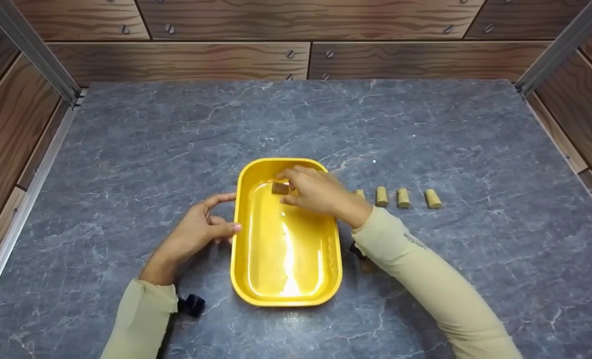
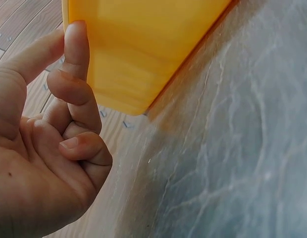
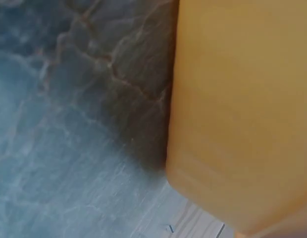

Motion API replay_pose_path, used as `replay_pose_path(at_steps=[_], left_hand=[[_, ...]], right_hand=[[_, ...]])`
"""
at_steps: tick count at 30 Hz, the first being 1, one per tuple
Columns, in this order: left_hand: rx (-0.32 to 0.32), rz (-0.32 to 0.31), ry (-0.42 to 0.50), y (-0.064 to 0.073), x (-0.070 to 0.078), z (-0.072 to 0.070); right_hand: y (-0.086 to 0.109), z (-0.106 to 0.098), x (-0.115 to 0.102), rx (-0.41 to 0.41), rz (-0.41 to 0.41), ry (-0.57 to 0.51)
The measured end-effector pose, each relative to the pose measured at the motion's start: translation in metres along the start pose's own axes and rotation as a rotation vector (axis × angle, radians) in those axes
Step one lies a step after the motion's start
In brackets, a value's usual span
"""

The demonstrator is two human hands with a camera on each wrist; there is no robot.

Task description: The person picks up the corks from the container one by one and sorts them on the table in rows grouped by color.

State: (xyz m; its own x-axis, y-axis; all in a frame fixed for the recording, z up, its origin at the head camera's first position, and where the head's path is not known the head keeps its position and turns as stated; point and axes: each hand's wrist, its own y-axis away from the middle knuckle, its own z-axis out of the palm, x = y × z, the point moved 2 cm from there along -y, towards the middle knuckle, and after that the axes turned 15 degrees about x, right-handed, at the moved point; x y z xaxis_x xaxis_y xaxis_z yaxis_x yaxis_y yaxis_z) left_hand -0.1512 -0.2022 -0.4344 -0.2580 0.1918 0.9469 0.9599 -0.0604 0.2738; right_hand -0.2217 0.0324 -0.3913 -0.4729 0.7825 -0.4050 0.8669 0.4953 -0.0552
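Note:
A yellow rectangular tray [image 1: 286, 302] stands upright on the table. On its left side my left hand [image 1: 191, 232] holds the rim, with the thumb over the edge and the index finger stretched along the outer wall; the other fingers curl loosely in the left wrist view. Inside the tray's far end lies a small brown block [image 1: 280, 188]. My right hand [image 1: 313, 191] reaches over the right rim, its index finger and thumb spread on either side of the block, another finger right at the block's edge. The right wrist view shows only the tray's outer wall [image 3: 237, 109].
Several tapered corks stand in a row right of the tray, among them a cork [image 1: 432, 198] at the right end. A brown piece [image 1: 368, 267] shows partly under my right sleeve. Wood-patterned panels [image 1: 176, 60] border the grey marbled table [image 1: 176, 129].

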Motion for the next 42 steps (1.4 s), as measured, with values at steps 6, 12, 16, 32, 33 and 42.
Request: replay_pose_path(at_steps=[6, 12, 16, 32, 33, 42], left_hand=[[0.0, 0.014, -0.01, -0.001, 0.001, 0.001], [-0.018, 0.024, 0.005, -0.002, 0.0, 0.001], [-0.031, 0.026, 0.022, -0.001, 0.0, 0.002], [-0.003, 0.019, -0.003, -0.001, -0.001, 0.001], [-0.001, 0.019, -0.002, -0.001, -0.001, 0.001], [-0.015, 0.036, -0.001, -0.001, 0.0, 0.001]], right_hand=[[-0.006, 0.006, 0.002, -0.024, 0.003, 0.08], [-0.01, 0.011, 0.003, -0.012, 0.02, 0.145], [-0.011, 0.014, 0.003, 0.003, 0.024, 0.172], [0.0, 0.023, -0.012, -0.146, -0.265, 0.007], [0.002, 0.024, -0.013, -0.168, -0.282, 0.005], [0.006, 0.026, -0.016, -0.197, -0.308, 0.038]])
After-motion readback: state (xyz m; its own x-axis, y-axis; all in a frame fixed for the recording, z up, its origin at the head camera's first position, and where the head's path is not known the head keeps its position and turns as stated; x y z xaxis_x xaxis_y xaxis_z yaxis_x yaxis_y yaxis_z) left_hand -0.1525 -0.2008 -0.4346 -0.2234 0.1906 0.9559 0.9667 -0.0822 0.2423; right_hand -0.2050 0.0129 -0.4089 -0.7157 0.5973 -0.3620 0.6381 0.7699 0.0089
